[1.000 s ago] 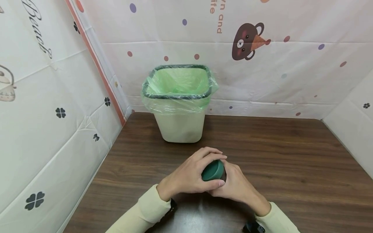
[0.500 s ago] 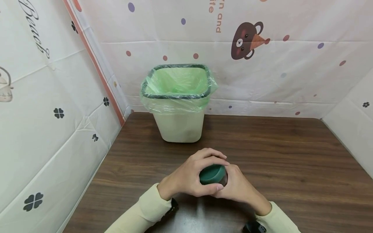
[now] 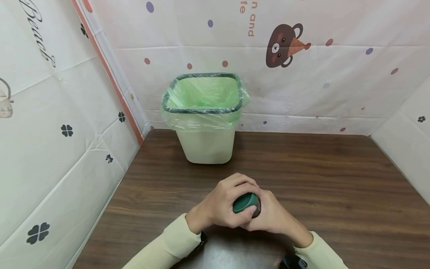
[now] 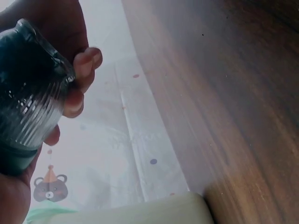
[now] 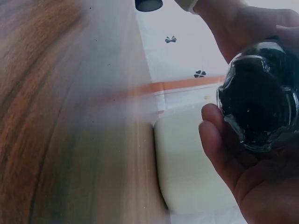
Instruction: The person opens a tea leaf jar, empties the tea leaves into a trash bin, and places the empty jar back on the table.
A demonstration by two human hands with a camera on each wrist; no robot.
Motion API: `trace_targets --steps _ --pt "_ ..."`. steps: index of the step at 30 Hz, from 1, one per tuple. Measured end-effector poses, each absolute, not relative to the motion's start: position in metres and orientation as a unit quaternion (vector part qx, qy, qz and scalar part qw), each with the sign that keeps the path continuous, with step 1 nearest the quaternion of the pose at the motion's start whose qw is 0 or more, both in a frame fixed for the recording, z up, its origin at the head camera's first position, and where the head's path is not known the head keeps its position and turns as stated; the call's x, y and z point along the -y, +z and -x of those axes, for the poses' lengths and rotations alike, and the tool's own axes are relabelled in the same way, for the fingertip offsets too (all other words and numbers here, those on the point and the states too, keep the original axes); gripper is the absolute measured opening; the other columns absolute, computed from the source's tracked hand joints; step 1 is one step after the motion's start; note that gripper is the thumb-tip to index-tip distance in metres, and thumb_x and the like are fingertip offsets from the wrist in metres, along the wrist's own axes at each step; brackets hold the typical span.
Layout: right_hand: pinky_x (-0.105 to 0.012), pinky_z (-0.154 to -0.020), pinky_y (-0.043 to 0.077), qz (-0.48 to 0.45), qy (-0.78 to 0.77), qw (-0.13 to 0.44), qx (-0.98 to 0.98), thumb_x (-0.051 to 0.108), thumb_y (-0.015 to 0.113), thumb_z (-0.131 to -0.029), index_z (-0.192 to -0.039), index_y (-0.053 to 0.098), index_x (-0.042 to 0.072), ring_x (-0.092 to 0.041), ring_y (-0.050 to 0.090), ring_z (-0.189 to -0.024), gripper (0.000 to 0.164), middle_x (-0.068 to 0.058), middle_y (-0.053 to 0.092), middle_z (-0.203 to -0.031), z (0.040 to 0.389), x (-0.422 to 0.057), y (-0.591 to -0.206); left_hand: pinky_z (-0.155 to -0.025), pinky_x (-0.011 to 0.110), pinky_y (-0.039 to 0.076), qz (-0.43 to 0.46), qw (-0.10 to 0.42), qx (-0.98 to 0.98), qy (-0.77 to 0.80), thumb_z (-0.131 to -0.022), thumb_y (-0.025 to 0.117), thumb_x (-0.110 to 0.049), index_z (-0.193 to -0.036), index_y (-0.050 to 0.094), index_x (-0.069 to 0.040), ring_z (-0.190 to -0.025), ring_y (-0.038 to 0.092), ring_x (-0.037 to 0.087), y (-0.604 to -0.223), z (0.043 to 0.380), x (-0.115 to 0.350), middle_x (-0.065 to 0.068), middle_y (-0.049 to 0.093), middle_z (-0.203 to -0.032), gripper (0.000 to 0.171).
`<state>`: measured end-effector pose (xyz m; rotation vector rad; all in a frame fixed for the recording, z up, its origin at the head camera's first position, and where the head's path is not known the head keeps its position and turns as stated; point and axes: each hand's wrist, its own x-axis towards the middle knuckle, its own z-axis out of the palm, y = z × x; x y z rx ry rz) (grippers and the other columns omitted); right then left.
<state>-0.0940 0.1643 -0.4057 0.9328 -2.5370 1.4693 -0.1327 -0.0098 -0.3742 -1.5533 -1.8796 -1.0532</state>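
Observation:
In the head view, a small jar with a green lid is held between both hands above the near part of the table. My left hand grips the lid with curled fingers and thumb. From the right, my right hand is wrapped around the dark body. The left wrist view shows the clear, ridged wall of the jar, tilted, with dark contents inside. Its scalloped clear base faces the right wrist view. The fingers hide much of the jar in the head view.
Beyond the hands stands a cream bin, lined with a green bag under a dark green rim. The brown wooden table meets printed white sheets at the back and sides.
My left hand has turned about the lid, its thumb and fingers closing in around it. The jar has shifted slightly towards me. My right hand keeps its hold, and the bin stays put.

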Motion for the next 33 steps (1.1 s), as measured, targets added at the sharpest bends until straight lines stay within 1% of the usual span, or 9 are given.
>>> trace_targets --steps 3,7,11,16,18,20,24,29,33 --pt "-0.029 -0.056 0.051 -0.285 0.468 0.037 0.836 0.020 0.081 -0.057 -0.105 0.052 0.026 -0.008 0.056 -0.070 0.056 0.008 0.060 -0.086 0.092 -0.164 -0.405 -0.082 0.021 0.045 0.557 0.254 0.691 -0.384 -0.081 0.050 -0.031 -0.098 0.065 -0.016 -0.095 0.050 0.005 -0.374 0.131 0.009 -0.001 0.060 -0.101 0.027" --pt "-0.029 -0.056 0.051 -0.264 0.462 0.041 0.846 0.019 0.080 -0.056 -0.103 0.052 0.025 -0.007 0.055 -0.069 0.055 0.009 0.059 -0.084 0.089 -0.162 -0.404 -0.081 0.020 0.046 0.542 0.264 0.702 -0.380 -0.080 0.052 -0.030 -0.097 0.065 -0.016 -0.094 0.050 0.005 -0.373 0.128 0.008 -0.002 0.060 -0.099 0.026" --pt "-0.029 -0.055 0.051 -0.245 0.459 0.050 0.852 0.017 0.080 -0.053 -0.105 0.052 0.023 -0.007 0.055 -0.068 0.059 0.009 0.059 -0.083 0.086 -0.159 -0.405 -0.080 0.020 0.046 0.524 0.268 0.716 -0.377 -0.079 0.053 -0.029 -0.095 0.066 -0.017 -0.093 0.050 0.005 -0.375 0.125 0.008 -0.002 0.060 -0.099 0.024" --pt "-0.028 -0.060 0.052 -0.222 0.437 0.102 0.866 0.020 0.082 -0.049 -0.118 0.049 0.023 -0.004 0.055 -0.074 0.077 0.011 0.058 -0.093 0.087 -0.154 -0.410 -0.077 0.020 0.046 0.472 0.281 0.745 -0.379 -0.080 0.055 -0.028 -0.094 0.065 -0.016 -0.091 0.050 0.006 -0.379 0.123 0.006 -0.003 0.059 -0.098 0.021" --pt "-0.028 -0.063 0.052 -0.217 0.425 0.125 0.870 0.022 0.083 -0.050 -0.124 0.046 0.022 -0.004 0.054 -0.077 0.083 0.012 0.057 -0.098 0.088 -0.151 -0.412 -0.076 0.021 0.047 0.447 0.284 0.757 -0.382 -0.081 0.055 -0.028 -0.095 0.065 -0.016 -0.090 0.050 0.007 -0.381 0.123 0.004 -0.004 0.059 -0.098 0.021" --pt "-0.028 -0.063 0.052 -0.216 0.421 0.135 0.871 0.024 0.084 -0.051 -0.127 0.045 0.021 -0.004 0.054 -0.079 0.085 0.012 0.056 -0.101 0.088 -0.149 -0.414 -0.073 0.021 0.047 0.427 0.281 0.767 -0.388 -0.081 0.055 -0.029 -0.095 0.065 -0.017 -0.088 0.050 0.006 -0.383 0.122 0.003 -0.005 0.059 -0.098 0.021" --pt "-0.028 -0.062 0.053 -0.218 0.404 0.152 0.875 0.028 0.083 -0.053 -0.123 0.046 0.017 -0.004 0.054 -0.080 0.080 0.009 0.056 -0.101 0.089 -0.148 -0.416 -0.071 0.021 0.047 0.400 0.276 0.777 -0.400 -0.082 0.055 -0.030 -0.097 0.065 -0.017 -0.087 0.050 0.006 -0.386 0.120 0.002 -0.006 0.058 -0.099 0.022" --pt "-0.029 -0.063 0.054 -0.228 0.391 0.164 0.876 0.030 0.082 -0.057 -0.119 0.048 0.011 -0.008 0.055 -0.081 0.073 0.004 0.055 -0.100 0.090 -0.148 -0.414 -0.071 0.022 0.047 0.386 0.274 0.780 -0.409 -0.082 0.056 -0.030 -0.098 0.064 -0.017 -0.088 0.050 0.006 -0.386 0.120 0.002 -0.006 0.058 -0.100 0.023" --pt "-0.030 -0.064 0.054 -0.231 0.388 0.168 0.877 0.031 0.082 -0.058 -0.119 0.048 0.010 -0.008 0.055 -0.082 0.073 0.003 0.056 -0.102 0.091 -0.147 -0.413 -0.072 0.022 0.047 0.389 0.275 0.778 -0.409 -0.083 0.055 -0.031 -0.099 0.065 -0.017 -0.089 0.050 0.006 -0.385 0.120 0.003 -0.006 0.058 -0.101 0.024"
